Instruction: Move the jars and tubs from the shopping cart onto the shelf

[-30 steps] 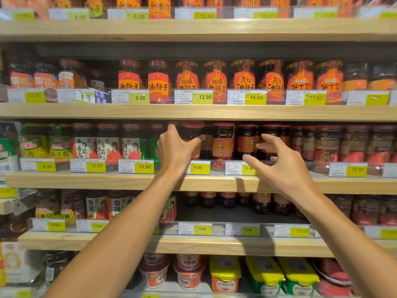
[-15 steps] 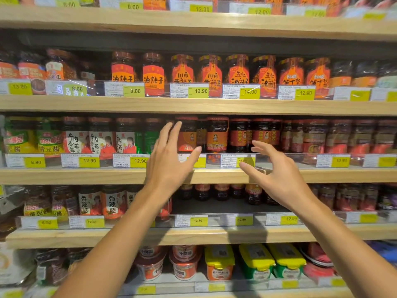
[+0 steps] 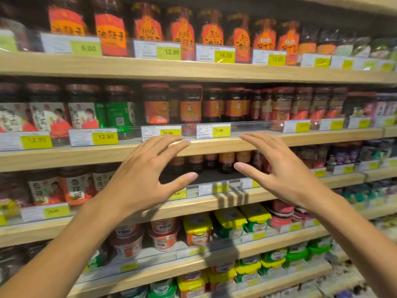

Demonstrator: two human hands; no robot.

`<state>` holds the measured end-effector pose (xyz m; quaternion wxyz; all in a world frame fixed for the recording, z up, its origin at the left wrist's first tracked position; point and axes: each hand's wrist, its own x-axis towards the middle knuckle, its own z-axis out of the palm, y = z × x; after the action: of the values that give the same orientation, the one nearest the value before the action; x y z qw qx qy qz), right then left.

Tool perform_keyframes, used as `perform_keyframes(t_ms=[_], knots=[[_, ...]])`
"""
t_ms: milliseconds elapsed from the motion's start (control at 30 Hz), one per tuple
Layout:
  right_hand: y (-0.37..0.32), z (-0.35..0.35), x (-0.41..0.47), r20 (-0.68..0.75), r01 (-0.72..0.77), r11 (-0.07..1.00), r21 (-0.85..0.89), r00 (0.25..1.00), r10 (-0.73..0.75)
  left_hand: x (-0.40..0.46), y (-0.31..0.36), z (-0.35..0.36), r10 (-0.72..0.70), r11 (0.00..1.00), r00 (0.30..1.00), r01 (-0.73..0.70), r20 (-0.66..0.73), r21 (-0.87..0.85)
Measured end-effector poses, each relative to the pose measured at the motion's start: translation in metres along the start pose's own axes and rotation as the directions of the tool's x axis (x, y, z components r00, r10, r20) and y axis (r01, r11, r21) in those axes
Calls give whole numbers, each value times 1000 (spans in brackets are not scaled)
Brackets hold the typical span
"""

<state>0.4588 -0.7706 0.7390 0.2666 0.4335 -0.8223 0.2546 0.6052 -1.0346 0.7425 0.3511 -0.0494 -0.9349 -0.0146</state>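
Observation:
Dark sauce jars with orange labels (image 3: pixel 156 104) stand in a row on the wooden middle shelf (image 3: pixel 214 145), behind a clear front rail with yellow price tags. My left hand (image 3: pixel 141 177) hovers just below and in front of that shelf edge, fingers spread and holding nothing. My right hand (image 3: pixel 281 168) hangs beside it, also spread and empty. Both hands are clear of the jars. The shopping cart is out of view.
More red-labelled jars (image 3: pixel 109 33) fill the shelf above. Small jars (image 3: pixel 225 162) sit far back on the shelf behind my hands. Lower shelves hold red tubs (image 3: pixel 163 235) and yellow-lidded tubs (image 3: pixel 197 229). The whole picture is motion-blurred.
Both hands have drawn back and down from the orange-labelled jars, away from the middle shelf. The view has tilted and shifted closer to the shelves.

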Motion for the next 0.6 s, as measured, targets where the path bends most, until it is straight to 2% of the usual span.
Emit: perform_keyframes(t_ms=[300,600], knots=[[29,-33,-50,57,-85,995,-56,995,88,14,40,30,87,993,993,-80,80,-84],[92,-110,-156,82,-269,949,-165,955,285,55,172,90,284,941,950,-250,131,-229]])
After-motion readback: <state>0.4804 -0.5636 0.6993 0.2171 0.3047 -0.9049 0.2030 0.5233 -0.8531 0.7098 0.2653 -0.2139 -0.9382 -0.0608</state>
